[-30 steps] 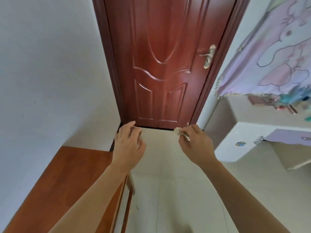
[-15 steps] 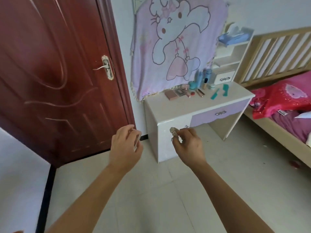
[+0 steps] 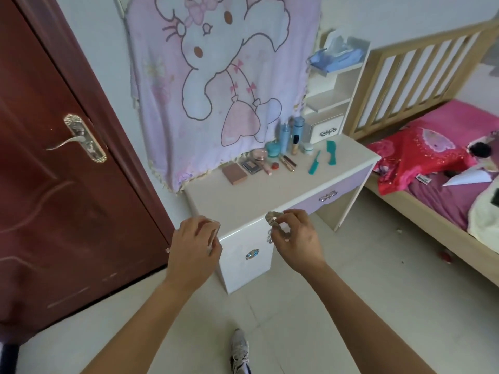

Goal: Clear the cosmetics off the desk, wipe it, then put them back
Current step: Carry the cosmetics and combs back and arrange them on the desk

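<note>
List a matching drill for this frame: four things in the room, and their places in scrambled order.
Things:
1. blanket
2. tissue box
3. combs
4. quilt

Places:
a. lies on the bed
b. hangs on the wall behind the desk
c. sits on top of the shelf
d. lie at the right end of the desk top

Pairs: 1-b, 2-c, 3-d, 4-a
</note>
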Available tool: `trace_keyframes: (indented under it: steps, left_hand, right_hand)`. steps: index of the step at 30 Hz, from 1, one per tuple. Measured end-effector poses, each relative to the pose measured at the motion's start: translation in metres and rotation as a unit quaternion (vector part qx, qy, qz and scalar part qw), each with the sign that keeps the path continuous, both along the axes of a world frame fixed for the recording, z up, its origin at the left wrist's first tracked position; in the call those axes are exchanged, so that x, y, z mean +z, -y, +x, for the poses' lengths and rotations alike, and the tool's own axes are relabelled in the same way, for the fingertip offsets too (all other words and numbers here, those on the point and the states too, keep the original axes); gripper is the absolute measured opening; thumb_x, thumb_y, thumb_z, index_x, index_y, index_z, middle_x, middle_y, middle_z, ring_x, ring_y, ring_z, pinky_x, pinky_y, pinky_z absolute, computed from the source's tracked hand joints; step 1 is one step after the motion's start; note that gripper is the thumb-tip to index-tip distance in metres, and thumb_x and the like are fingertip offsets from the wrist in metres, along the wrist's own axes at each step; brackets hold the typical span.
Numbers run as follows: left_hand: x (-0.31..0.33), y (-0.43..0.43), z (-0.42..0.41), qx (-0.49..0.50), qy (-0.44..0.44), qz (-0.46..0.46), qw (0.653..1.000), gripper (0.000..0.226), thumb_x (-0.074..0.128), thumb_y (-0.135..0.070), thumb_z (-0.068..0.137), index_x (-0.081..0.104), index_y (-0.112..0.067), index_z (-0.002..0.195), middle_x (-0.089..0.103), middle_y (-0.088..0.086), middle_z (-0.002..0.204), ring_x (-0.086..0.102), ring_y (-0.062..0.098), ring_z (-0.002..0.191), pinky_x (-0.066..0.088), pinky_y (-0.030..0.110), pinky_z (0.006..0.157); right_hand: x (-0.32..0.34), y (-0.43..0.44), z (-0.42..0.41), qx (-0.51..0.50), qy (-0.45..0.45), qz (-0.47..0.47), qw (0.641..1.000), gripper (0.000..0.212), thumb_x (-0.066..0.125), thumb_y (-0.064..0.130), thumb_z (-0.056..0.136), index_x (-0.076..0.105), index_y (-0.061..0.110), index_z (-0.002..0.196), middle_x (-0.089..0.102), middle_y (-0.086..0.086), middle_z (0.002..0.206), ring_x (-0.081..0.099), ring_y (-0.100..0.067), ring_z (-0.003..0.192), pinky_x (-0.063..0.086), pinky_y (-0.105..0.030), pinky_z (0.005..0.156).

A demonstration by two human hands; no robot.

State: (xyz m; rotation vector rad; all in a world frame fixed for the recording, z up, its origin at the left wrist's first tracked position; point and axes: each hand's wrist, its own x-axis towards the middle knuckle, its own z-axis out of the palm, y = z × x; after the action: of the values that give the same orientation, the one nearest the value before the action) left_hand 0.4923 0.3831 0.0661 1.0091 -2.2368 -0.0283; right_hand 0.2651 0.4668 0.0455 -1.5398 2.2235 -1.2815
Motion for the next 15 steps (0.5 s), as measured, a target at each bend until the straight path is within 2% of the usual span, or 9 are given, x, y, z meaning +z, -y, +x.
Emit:
trace_keyframes:
  steps: [3,6,7,9,10,12,15]
  left_hand:
    - [-0.003,0.058,-0.032,0.001,-0.026,0.04,0.999,0.023,0.064,-0.012,0.072,0.069,-0.014,0.094,0.06,0.002,0.1,0.056,0.028,0.087,0.048,0.04,0.074]
    - [-0.001,0.114,-0.066,-0.033,-0.019,0.05,0.998,0.022,0.064,-0.011,0.072,0.067,-0.015,0.094,0.059,0.001,0.1,0.056,0.027,0.092,0.049,0.042,0.076]
    - [0.0,0.132,-0.079,-0.042,-0.014,0.056,0.997,0.023,0.066,-0.009,0.072,0.066,-0.015,0.093,0.059,0.001,0.1,0.056,0.027,0.093,0.049,0.043,0.076]
    - [0.0,0.158,-0.103,-0.049,-0.012,0.08,0.996,0.023,0.069,-0.007,0.071,0.065,-0.016,0.092,0.058,-0.001,0.098,0.054,0.025,0.094,0.049,0.043,0.076]
    - [-0.002,0.168,-0.114,-0.055,-0.014,0.093,0.994,0.023,0.069,-0.007,0.071,0.064,-0.017,0.091,0.057,-0.002,0.097,0.053,0.023,0.094,0.048,0.042,0.077]
    - [-0.007,0.185,-0.137,-0.075,-0.009,0.101,0.992,0.023,0.069,-0.008,0.071,0.062,-0.018,0.09,0.055,-0.004,0.095,0.053,0.022,0.092,0.048,0.038,0.077]
    - [-0.023,0.209,-0.175,-0.084,0.018,0.116,0.99,0.025,0.072,-0.008,0.07,0.063,-0.016,0.091,0.057,-0.001,0.095,0.053,0.022,0.09,0.05,0.034,0.075]
  right_hand:
    - [0.006,0.053,-0.032,-0.025,-0.032,0.035,0.999,0.012,0.069,0.012,0.083,0.071,0.012,0.095,0.058,-0.003,0.111,0.067,-0.022,0.083,0.035,0.001,0.065]
    - [0.014,0.1,-0.068,-0.054,-0.065,0.032,0.996,0.011,0.071,0.009,0.08,0.071,0.013,0.09,0.061,-0.004,0.107,0.068,-0.023,0.08,0.036,0.001,0.065]
    - [0.016,0.112,-0.08,-0.06,-0.071,0.035,0.995,0.012,0.071,0.01,0.08,0.071,0.014,0.091,0.061,-0.003,0.107,0.068,-0.022,0.081,0.041,-0.004,0.067]
    - [0.015,0.13,-0.099,-0.077,-0.076,0.054,0.993,0.012,0.07,0.012,0.081,0.071,0.014,0.092,0.06,-0.002,0.109,0.066,-0.023,0.086,0.055,-0.027,0.068]
    - [0.011,0.137,-0.109,-0.085,-0.073,0.06,0.992,0.012,0.069,0.012,0.081,0.071,0.014,0.093,0.06,-0.002,0.11,0.065,-0.024,0.088,0.057,-0.034,0.069]
    - [0.003,0.15,-0.129,-0.087,-0.07,0.061,0.992,0.013,0.069,0.011,0.08,0.071,0.012,0.093,0.06,-0.005,0.11,0.064,-0.027,0.09,0.058,-0.04,0.071]
    - [-0.013,0.175,-0.164,-0.09,-0.062,0.084,0.99,0.014,0.069,0.01,0.08,0.071,0.01,0.094,0.06,-0.005,0.108,0.062,-0.026,0.091,0.057,-0.041,0.071]
